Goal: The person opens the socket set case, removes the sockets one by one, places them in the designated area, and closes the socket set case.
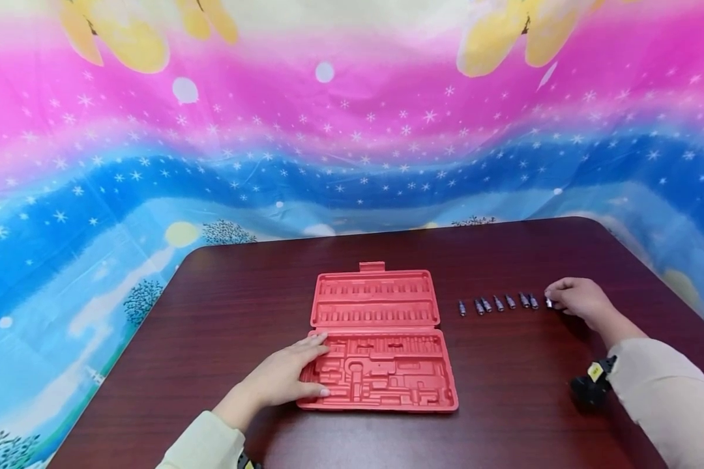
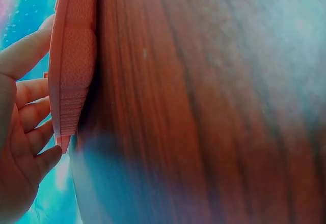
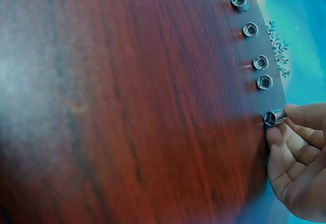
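Near the right edge of the table [image 1: 504,417] a socket [image 3: 274,117] is pinched by the right hand [image 1: 581,301] at the end of a row of sockets [image 1: 497,303], none yet seated in the open, empty red case [image 1: 381,339], on whose left edge the flat left hand [image 1: 287,376] rests.

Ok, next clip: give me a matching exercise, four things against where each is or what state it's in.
Things:
1. case
2. left hand
3. right hand
4. sockets

States:
A. in a row on the table
B. pinches the socket at the row's right end
C. lies open, tray empty
D. rests on the case's left edge

Pairs: 1-C, 2-D, 3-B, 4-A
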`<act>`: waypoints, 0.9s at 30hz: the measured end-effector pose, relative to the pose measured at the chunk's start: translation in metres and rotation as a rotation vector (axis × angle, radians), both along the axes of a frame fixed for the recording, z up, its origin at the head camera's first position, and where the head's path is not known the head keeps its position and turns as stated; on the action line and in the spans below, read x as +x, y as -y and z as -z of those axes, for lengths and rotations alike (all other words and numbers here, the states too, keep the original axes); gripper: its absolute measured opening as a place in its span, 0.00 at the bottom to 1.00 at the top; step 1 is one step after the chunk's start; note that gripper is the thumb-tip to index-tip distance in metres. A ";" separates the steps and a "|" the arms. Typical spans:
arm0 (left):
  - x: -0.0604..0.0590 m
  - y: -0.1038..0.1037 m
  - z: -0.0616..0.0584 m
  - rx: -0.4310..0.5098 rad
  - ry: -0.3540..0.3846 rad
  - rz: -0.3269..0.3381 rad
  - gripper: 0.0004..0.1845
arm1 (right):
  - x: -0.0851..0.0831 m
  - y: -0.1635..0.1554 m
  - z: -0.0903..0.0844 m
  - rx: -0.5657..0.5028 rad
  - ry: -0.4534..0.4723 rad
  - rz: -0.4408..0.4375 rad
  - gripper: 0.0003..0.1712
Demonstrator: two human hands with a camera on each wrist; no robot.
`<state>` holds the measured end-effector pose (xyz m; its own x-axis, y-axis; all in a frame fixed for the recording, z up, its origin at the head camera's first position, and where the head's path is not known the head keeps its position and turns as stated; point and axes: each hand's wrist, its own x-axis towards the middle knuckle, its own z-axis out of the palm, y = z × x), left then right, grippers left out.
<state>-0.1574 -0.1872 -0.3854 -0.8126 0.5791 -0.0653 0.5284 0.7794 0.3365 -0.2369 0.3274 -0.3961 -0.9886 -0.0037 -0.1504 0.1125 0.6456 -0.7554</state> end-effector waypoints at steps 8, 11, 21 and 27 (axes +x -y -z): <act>0.001 0.000 -0.001 0.015 -0.010 -0.002 0.37 | -0.002 0.006 -0.003 0.088 -0.036 0.001 0.17; 0.001 0.000 -0.001 0.018 -0.009 -0.004 0.37 | -0.002 0.007 -0.003 0.095 -0.036 0.001 0.16; 0.001 -0.001 -0.001 0.003 0.013 -0.015 0.37 | 0.000 0.008 -0.003 0.083 -0.029 -0.006 0.15; 0.001 0.000 0.000 0.006 0.014 -0.018 0.37 | 0.002 0.010 -0.004 0.078 -0.009 -0.002 0.16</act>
<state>-0.1564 -0.1869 -0.3853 -0.8218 0.5651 -0.0732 0.5099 0.7867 0.3481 -0.2344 0.3175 -0.3921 -0.9899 0.0058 -0.1414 0.1046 0.7030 -0.7035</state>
